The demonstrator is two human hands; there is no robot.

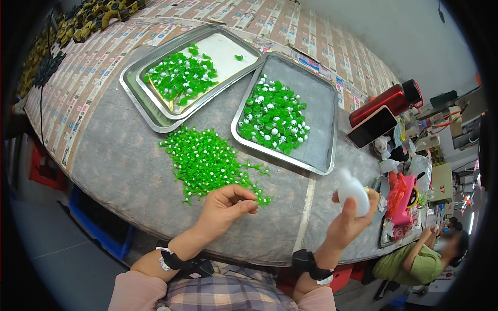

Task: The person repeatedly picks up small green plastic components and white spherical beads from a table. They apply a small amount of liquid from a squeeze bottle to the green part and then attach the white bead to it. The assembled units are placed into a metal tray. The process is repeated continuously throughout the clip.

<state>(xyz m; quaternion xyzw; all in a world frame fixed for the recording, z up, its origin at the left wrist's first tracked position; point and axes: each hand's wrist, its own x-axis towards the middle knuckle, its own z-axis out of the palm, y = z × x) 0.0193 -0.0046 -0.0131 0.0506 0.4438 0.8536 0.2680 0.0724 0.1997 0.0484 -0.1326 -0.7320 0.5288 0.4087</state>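
Observation:
My left hand (224,210) is closed in a pinch at the near edge of a pile of small green plastic pieces with white tips (202,160). A small green piece (263,200) shows at its fingertips. My right hand (348,223) is wrapped around a white squeeze bottle (354,196), held above the table and tilted, its narrow tip up and to the left. Beyond the pile, one metal tray (332,155) holds green pieces and white balls with dark dots (274,116). Similar parts (181,75) lie in another metal tray (129,85) at the left.
A phone (372,126) leans by a red bottle (384,103) at the right. Nearby are a pink container (403,202), red plastic bag (396,184) and other clutter. Another person in a green shirt (415,264) sits at the far right. A blue crate (98,223) stands below the table's left edge.

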